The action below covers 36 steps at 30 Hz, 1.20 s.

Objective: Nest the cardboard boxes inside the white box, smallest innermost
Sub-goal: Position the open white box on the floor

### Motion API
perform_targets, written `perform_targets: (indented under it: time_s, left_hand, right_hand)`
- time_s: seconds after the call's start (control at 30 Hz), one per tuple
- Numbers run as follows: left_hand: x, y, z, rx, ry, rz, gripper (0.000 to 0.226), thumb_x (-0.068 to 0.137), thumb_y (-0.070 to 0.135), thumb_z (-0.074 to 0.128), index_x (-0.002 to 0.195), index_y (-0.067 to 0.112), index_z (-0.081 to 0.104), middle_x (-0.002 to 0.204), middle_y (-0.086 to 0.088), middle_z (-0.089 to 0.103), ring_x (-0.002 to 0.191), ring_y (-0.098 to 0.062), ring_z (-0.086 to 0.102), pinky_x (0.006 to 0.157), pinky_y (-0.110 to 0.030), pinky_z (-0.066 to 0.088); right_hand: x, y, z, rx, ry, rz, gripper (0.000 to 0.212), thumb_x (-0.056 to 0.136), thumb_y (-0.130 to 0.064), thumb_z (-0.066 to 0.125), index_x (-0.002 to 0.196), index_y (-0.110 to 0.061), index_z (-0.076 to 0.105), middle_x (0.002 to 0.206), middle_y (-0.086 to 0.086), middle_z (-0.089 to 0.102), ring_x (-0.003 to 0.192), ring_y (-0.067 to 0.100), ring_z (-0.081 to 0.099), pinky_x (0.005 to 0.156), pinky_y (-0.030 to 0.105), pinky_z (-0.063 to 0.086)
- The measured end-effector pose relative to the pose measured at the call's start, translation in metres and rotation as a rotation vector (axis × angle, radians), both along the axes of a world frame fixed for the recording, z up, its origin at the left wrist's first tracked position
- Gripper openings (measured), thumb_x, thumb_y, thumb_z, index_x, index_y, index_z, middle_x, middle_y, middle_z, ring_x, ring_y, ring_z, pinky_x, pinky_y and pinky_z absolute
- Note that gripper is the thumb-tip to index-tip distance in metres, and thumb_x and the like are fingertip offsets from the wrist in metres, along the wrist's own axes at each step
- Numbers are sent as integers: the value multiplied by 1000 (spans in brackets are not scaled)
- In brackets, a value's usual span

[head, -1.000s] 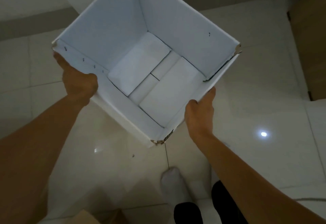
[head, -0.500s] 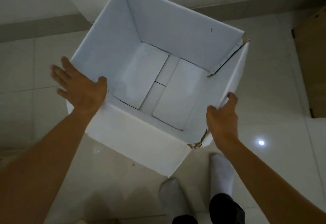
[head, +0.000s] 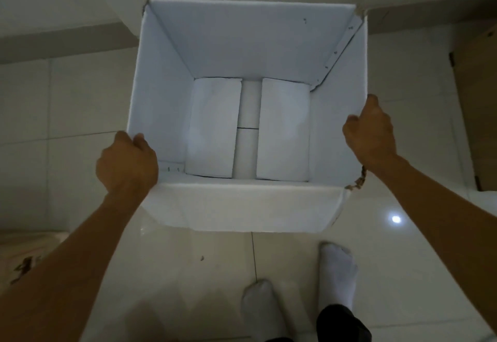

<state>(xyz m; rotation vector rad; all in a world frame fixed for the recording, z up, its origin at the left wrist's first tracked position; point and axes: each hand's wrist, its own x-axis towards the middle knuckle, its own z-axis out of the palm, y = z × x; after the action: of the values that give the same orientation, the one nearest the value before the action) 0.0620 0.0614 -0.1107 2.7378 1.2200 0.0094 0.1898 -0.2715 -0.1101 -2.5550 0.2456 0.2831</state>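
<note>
Two hands grip the white box [head: 242, 204]: left hand [head: 126, 161] clenched on near-left rim, right hand [head: 372, 131] grasping right wall. Box open-topped, over tiled floor [head: 403, 261].

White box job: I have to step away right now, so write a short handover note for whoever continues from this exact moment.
Left hand: grip closed over the near-left rim corner of the white box.
Right hand: grip closed on the right wall's rim.
The white box sits open-topped and squared to the person on the tiled floor. Inside, only its folded bottom flaps show.
A brown cardboard box stands at the right edge, another piece at lower left.
Done: the white box is placed.
Left: all the nesting, largest first, smallest innermost.
</note>
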Motion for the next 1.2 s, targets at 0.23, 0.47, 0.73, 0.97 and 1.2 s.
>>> perform_targets:
  time_s: [0.23,0.47,0.73,0.97,1.2]
  left_hand:
    - [-6,-14,-3,-25,-3,91,41,98,33,35,98,-4,53,90,-30,62,81,-46,58,65,-40,36]
    - [-10,-26,-2,-38,-19,115,40,99,32,34,99,-4,52,89,-29,63,81,-45,58,64,-40,35]
    - [-11,-31,-1,-50,-49,129,37,99,30,36,100,-4,53,91,-28,63,83,-45,58,65,-39,34]
    - [-6,-31,4,-72,19,195,41,98,32,35,110,-4,51,104,-28,61,91,-46,58,73,-45,43]
    - [-17,-39,18,-170,11,244,64,91,44,45,134,0,30,136,-23,44,121,-44,43,95,-58,36]
  right_hand:
    - [25,-5,2,-30,11,64,36,90,-3,42,126,4,41,102,29,61,87,41,61,70,42,51]
    - [37,-10,2,-31,5,139,33,92,-7,43,123,5,43,103,28,61,87,41,61,71,42,52]
    - [41,-9,2,-37,-12,169,29,93,-9,44,118,5,44,103,29,61,88,41,61,71,43,51]
    - [36,-12,5,27,61,145,48,89,-27,55,128,-5,36,107,20,61,88,36,62,74,44,54]
    - [16,-16,22,141,8,138,73,84,-26,65,142,-17,22,139,15,43,117,30,49,95,42,45]
